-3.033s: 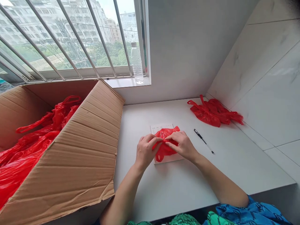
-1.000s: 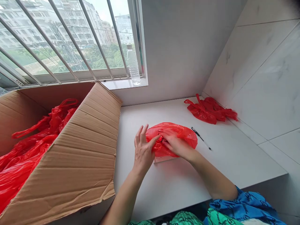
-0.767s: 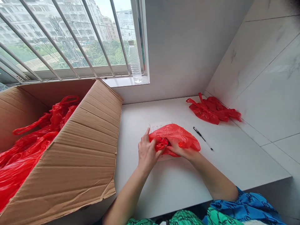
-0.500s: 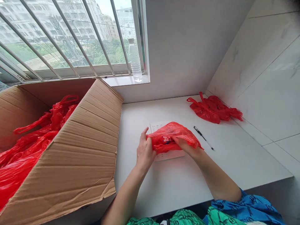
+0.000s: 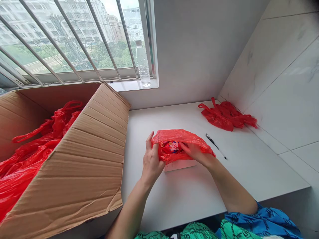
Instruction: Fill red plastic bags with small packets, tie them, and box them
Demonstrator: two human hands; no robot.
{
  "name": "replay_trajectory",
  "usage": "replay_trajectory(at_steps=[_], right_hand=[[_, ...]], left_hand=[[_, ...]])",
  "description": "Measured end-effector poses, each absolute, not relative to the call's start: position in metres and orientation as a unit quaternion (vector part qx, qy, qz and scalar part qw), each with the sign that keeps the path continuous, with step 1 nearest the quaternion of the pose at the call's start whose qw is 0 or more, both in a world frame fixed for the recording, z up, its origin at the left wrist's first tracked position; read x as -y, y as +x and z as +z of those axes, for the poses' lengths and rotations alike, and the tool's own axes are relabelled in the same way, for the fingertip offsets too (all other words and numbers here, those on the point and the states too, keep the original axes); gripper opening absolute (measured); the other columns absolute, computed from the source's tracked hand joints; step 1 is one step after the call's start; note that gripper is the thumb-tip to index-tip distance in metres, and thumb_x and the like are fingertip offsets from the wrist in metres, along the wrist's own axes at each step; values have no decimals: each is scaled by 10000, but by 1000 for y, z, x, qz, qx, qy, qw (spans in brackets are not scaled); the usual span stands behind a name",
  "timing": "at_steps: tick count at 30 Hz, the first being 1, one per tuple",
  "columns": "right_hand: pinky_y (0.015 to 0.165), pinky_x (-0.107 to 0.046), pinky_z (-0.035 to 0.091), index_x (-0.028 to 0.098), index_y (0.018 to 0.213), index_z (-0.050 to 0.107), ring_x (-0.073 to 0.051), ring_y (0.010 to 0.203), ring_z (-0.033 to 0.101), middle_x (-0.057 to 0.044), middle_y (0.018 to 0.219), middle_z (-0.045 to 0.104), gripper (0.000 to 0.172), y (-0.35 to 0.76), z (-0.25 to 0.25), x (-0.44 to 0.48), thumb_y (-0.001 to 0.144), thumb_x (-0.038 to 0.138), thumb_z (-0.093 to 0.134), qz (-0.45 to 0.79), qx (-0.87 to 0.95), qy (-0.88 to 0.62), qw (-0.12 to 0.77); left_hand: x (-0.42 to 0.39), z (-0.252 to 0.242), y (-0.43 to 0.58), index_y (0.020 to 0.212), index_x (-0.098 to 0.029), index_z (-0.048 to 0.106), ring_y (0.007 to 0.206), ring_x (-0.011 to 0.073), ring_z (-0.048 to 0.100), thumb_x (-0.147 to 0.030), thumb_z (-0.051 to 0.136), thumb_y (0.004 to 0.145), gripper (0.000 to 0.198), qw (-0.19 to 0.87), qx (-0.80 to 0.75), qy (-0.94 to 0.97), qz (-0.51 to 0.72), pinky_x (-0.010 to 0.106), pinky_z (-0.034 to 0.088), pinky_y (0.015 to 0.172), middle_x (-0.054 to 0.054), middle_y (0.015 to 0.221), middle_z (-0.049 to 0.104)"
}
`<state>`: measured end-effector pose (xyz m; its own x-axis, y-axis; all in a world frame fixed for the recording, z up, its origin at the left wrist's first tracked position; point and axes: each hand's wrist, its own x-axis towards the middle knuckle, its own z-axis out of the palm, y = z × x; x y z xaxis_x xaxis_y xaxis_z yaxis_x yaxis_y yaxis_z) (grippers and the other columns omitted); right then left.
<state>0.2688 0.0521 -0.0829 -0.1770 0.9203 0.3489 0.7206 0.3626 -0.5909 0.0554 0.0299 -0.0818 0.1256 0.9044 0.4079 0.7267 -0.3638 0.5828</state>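
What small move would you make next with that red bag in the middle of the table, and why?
Probably spread the mouth of the red bag a little wider. The left hand pinches its left edge, the right hand has fingers inside the opening, and a colourful thing shows only partly inside. The bag lies over a white sheet.

The red bag [image 5: 183, 136] covers most of the white pad [image 5: 179, 165] beneath it. Only the pad's near edge shows, and its print is too small to read. Inside the bag's mouth sits a patterned thing [image 5: 170, 146], too crumpled to identify. The right hand [image 5: 196, 153] has its fingertips partly hidden under the bag's film. Left of the bag, the cardboard box [image 5: 94, 159] runs off the picture's left and bottom edges. Its flap hides part of the red contents [image 5: 37, 146].
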Motion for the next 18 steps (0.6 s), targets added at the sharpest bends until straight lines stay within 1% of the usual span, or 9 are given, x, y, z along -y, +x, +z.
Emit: replay_trajectory(at_steps=[3, 5, 7, 8, 10, 12, 14, 16, 18], right_hand=[[733, -351, 560, 311, 988, 658, -197, 814, 674, 12, 878, 705, 210, 271, -82, -49, 973, 360, 454, 190, 762, -530, 320], [735, -367, 556, 319, 1024, 659, -208, 819, 668, 0, 877, 701, 222, 273, -81, -49, 973, 345, 445, 200, 765, -523, 318], [727, -379, 551, 297, 1016, 660, -218, 807, 658, -16, 861, 692, 240, 275, -81, -51, 973, 342, 428, 199, 764, -524, 318], [725, -385, 548, 279, 992, 657, -222, 797, 653, -22, 849, 686, 251, 275, -80, -52, 974, 350, 417, 197, 762, -530, 315], [720, -391, 544, 249, 924, 642, -220, 763, 644, -23, 815, 674, 278, 275, -79, -54, 977, 368, 396, 195, 758, -543, 305], [715, -385, 542, 242, 874, 621, -211, 735, 641, -14, 791, 667, 291, 274, -78, -54, 979, 376, 385, 205, 752, -549, 302], [727, -372, 543, 252, 878, 617, -205, 751, 648, -7, 806, 675, 280, 274, -75, -54, 980, 372, 385, 230, 749, -543, 303], [743, -360, 545, 266, 896, 624, -203, 790, 657, -5, 842, 688, 271, 274, -73, -53, 979, 369, 387, 255, 744, -538, 305], [727, -340, 548, 272, 875, 634, -196, 783, 659, 2, 829, 693, 266, 275, -71, -52, 971, 374, 408, 254, 736, -546, 310]], left_hand=[[-29, -81, 56, 978, -202, 540, 1120, 291, 623, -28, 509, 693, 336, 131, -547, 748, 353, 314, 548, 585, 131, 1583, 256], [-28, -80, 56, 1103, -216, 539, 1148, 293, 608, -23, 508, 689, 458, 139, -540, 761, 331, 308, 551, 590, 119, 1594, 230], [-27, -80, 57, 1241, -239, 499, 1195, 311, 578, -21, 511, 681, 601, 148, -529, 782, 294, 318, 560, 612, 113, 1611, 182], [-26, -81, 57, 1295, -247, 472, 1228, 324, 555, -19, 514, 677, 660, 152, -521, 794, 274, 339, 571, 652, 115, 1619, 153], [-25, -82, 57, 1371, -247, 418, 1311, 351, 484, -25, 531, 676, 739, 160, -504, 813, 244, 410, 575, 799, 129, 1629, 108], [-24, -84, 58, 1422, -234, 365, 1393, 367, 385, -56, 560, 699, 769, 165, -489, 825, 232, 485, 517, 959, 145, 1632, 89], [-24, -86, 58, 1440, -220, 334, 1436, 371, 317, -88, 575, 724, 766, 167, -483, 828, 232, 525, 456, 1038, 156, 1632, 84], [-25, -87, 58, 1423, -213, 343, 1442, 371, 305, -86, 568, 730, 740, 165, -487, 823, 242, 534, 446, 1041, 162, 1631, 84], [-27, -87, 57, 1383, -216, 381, 1426, 372, 330, -64, 552, 720, 701, 162, -493, 815, 258, 525, 468, 1008, 158, 1629, 93]])
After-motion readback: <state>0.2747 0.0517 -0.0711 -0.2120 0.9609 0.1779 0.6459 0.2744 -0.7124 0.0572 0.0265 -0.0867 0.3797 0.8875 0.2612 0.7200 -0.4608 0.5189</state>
